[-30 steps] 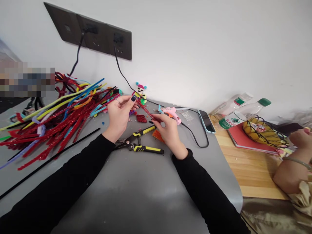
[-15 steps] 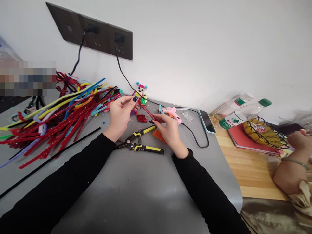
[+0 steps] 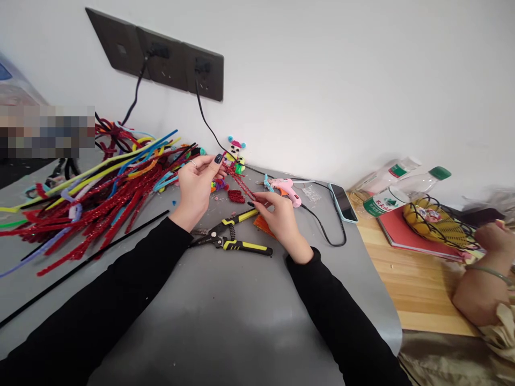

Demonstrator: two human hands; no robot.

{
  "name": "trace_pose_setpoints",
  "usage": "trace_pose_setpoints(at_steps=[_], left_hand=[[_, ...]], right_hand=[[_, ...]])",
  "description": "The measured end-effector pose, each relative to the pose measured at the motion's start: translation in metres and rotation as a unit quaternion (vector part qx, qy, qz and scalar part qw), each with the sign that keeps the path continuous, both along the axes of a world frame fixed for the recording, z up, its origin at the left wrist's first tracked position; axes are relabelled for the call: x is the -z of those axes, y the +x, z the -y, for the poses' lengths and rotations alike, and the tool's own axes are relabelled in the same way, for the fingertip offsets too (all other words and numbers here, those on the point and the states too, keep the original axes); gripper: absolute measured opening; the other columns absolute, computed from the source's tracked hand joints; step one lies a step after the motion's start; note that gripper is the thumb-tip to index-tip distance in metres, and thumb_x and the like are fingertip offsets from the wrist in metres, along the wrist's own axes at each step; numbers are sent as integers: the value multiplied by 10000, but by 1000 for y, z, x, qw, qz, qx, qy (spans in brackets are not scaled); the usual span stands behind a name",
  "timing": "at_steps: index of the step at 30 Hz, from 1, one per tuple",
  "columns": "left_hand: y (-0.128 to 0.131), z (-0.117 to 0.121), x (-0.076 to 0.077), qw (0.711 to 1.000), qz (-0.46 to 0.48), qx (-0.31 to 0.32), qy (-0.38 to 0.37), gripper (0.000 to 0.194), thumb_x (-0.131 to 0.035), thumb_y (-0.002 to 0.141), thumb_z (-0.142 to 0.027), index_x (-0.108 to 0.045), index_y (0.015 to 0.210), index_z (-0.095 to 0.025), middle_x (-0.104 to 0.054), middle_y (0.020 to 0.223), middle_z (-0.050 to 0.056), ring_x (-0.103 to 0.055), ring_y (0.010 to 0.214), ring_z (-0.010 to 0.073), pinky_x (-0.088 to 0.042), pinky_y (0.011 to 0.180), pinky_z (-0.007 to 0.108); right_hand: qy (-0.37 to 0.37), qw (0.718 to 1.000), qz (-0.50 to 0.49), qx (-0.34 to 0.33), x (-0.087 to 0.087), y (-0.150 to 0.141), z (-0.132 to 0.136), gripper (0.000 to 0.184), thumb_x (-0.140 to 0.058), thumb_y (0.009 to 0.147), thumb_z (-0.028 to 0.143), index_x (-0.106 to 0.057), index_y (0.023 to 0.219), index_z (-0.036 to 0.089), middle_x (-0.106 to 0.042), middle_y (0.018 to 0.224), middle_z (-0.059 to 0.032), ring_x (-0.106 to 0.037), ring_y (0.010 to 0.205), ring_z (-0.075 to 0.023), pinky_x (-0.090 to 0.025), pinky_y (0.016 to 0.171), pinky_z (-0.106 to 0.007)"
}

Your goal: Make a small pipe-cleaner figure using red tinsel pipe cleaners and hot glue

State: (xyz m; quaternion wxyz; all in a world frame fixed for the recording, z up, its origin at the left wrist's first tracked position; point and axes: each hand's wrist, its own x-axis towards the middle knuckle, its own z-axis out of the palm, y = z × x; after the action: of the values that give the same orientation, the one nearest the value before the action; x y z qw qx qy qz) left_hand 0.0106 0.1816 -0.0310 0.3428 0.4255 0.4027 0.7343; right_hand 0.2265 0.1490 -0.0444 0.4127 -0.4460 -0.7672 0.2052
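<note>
A sparkly red pipe cleaner point(image 3: 240, 184) is stretched between my hands above the grey mat. My left hand point(image 3: 197, 185) pinches its upper end with thumb and fingers. The lower end sits in the pinch of my right hand point(image 3: 277, 217). Just below it on the mat lies a small folded red piece point(image 3: 236, 196). Under my hands rest yellow-and-black pliers point(image 3: 225, 236), their handles spread. An orange piece point(image 3: 264, 225) is partly hidden by my right hand. Behind my left fingers stands a small colourful pipe-cleaner figure point(image 3: 235, 148).
Many coloured pipe cleaners point(image 3: 116, 198) are heaped at left. A pink glue gun point(image 3: 288, 190), its black cord and a phone point(image 3: 343, 202) lie to the right. Further right are bottles point(image 3: 422, 182), a yellow basket point(image 3: 436, 222), a red notebook point(image 3: 414, 236) and another person's arm point(image 3: 483, 279).
The view has shifted slightly. My left hand has moved a little away from the figure, and more of the red pipe cleaner shows between my hands.
</note>
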Motion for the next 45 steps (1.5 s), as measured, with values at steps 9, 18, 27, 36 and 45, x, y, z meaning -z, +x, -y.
trace_pose_setpoints(at_steps=[9, 18, 27, 36, 45], left_hand=[[1, -1, 0, 1000, 22, -11, 8, 427, -917, 706, -562, -723, 814, -197, -707, 720, 14, -638, 616, 144, -538, 603, 275], [0, -1, -3, 999, 31, -13, 8, 451, -925, 692, -566, -730, 814, -178, -709, 726, 21, -642, 629, 141, -563, 638, 277], [1, 4, -7, 998, 50, -33, -22, 349, -938, 675, -466, -772, 811, -192, -768, 781, 36, -717, 707, 168, -604, 643, 254], [5, 8, -10, 997, 61, -14, -37, 344, -909, 733, -440, -742, 843, -160, -797, 828, 78, -781, 741, 205, -649, 653, 279], [6, 8, -12, 998, 45, -19, -47, 357, -909, 710, -476, -742, 818, -179, -799, 813, 56, -767, 725, 185, -620, 621, 250]], right_hand=[[49, 999, 0, 4, -7, 3, 2, 188, -648, 1008, 282, -834, 1014, 256, -839, 967, -62, -765, 879, -236, -626, 822, -389], [17, 1000, -16, 13, -10, 0, 4, 149, -700, 974, 283, -842, 995, 244, -845, 955, -53, -761, 834, -222, -618, 787, -361], [-15, 999, -37, 30, -9, 1, 4, 125, -733, 934, 269, -854, 965, 262, -848, 934, -45, -762, 806, -231, -628, 784, -373], [-10, 999, -45, 25, -6, 2, 2, 137, -728, 927, 236, -860, 941, 267, -854, 939, -44, -784, 826, -242, -643, 818, -392], [-38, 996, -73, 20, -7, 2, 2, 168, -683, 926, 210, -842, 904, 258, -851, 896, -41, -809, 801, -249, -653, 777, -396]])
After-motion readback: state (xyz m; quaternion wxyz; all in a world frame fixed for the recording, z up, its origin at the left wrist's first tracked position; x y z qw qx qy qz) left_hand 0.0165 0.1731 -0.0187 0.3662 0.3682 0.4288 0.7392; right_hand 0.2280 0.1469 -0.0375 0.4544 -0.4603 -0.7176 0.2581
